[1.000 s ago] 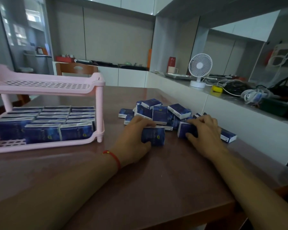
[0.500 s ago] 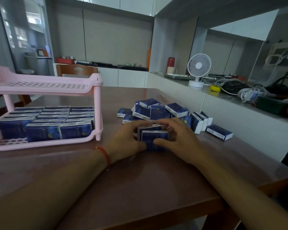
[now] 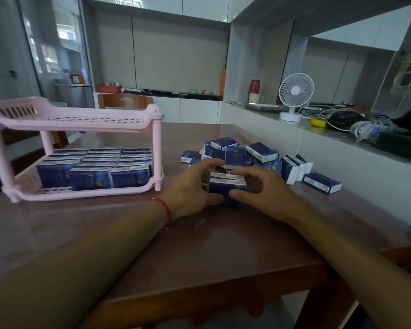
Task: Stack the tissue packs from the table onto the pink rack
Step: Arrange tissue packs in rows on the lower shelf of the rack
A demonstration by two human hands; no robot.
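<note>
A white desk fan [image 3: 294, 96] stands on the counter [image 3: 323, 136] beside tangled cables [image 3: 365, 129].

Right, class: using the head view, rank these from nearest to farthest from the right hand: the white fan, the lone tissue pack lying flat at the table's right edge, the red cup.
1. Lone tissue pack, on the table, right of the right hand.
2. White fan, on the counter behind.
3. Red cup, farther back, left of the fan.

— How many tiers on the pink plastic two-level rack [image 3: 156, 143]?
— Two. My hands: two.
— Blue tissue packs [image 3: 261, 151] loose on the brown table [image 3: 199, 245]?
— Over a dozen; exact count unclear.
</note>
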